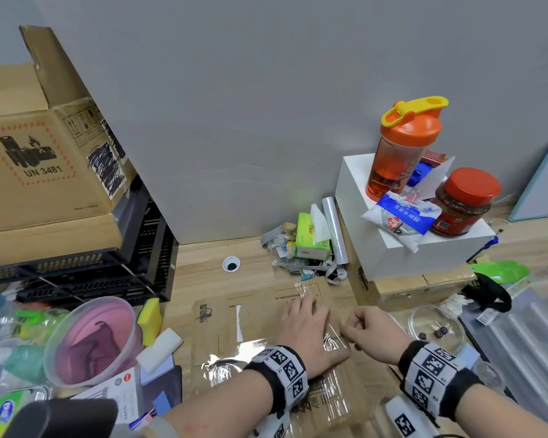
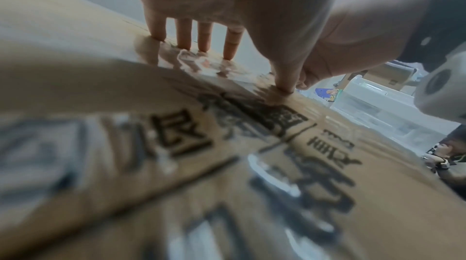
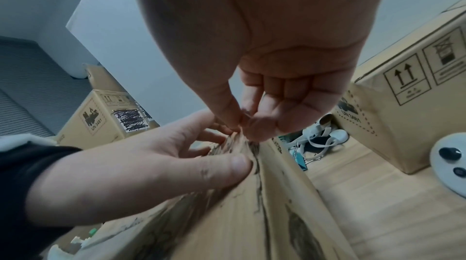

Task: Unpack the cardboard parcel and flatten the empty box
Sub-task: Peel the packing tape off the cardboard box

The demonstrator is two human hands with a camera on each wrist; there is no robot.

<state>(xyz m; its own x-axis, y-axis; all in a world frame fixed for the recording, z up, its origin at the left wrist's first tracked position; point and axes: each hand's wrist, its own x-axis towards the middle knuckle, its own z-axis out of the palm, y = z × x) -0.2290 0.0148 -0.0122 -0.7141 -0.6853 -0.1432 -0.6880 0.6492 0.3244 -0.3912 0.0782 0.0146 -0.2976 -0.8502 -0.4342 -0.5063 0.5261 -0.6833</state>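
A low brown cardboard parcel [image 1: 253, 324] with black print lies on the wooden table, wrapped in wrinkled clear tape [image 1: 228, 365]. My left hand [image 1: 304, 320] presses flat on its top, fingers [image 2: 204, 37] straight and spread over the taped cardboard [image 2: 176, 164]. My right hand [image 1: 350, 327] is at the parcel's right edge. Thumb and forefinger pinch a crumpled bit of tape [image 3: 242, 131] there, just beyond the left hand's thumb [image 3: 237, 162]. The parcel's top and side [image 3: 252, 214] show no opening.
A white box [image 1: 424, 254] at the right back carries an orange shaker bottle [image 1: 399, 153] and a red-lidded jar [image 1: 462, 203]. A big cardboard box [image 1: 41, 172] sits on black crates at left. A pink bowl [image 1: 92, 339], sponges and a glass dish [image 1: 434, 327] flank the parcel.
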